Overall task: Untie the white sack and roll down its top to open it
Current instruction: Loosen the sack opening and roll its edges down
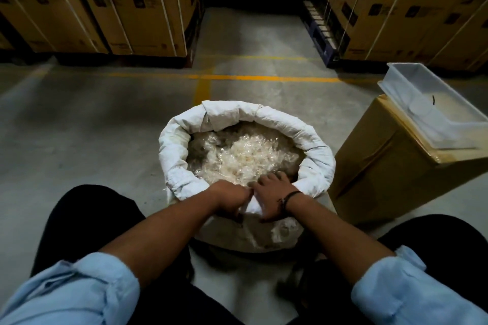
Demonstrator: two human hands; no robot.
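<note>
On the concrete floor (105, 124), between stacked cardboard cartons (118, 2) along the far edge and a lone brown carton (383, 166) toward the right edge, stands the white sack (182, 166), directly in front of the seated person's knees. Clear plastic tray (427, 103) rests on top of the brown carton. Sack mouth is open; no tie visible. Top is rolled into a thick collar around the far, left and right sides, exposing pale shredded filling (243, 155). Near side is less finished: fabric there looks bunched, not yet rolled level with the rest. Left hand (232, 199) is closed, fingers curled and gripping the near edge of the fabric. Right hand (272, 192) lies over the rim, fingers loosely spread and hooked inside, thumb pressing the white fold. Judgement: untying done, rolling nearly complete; the near section remains.
</note>
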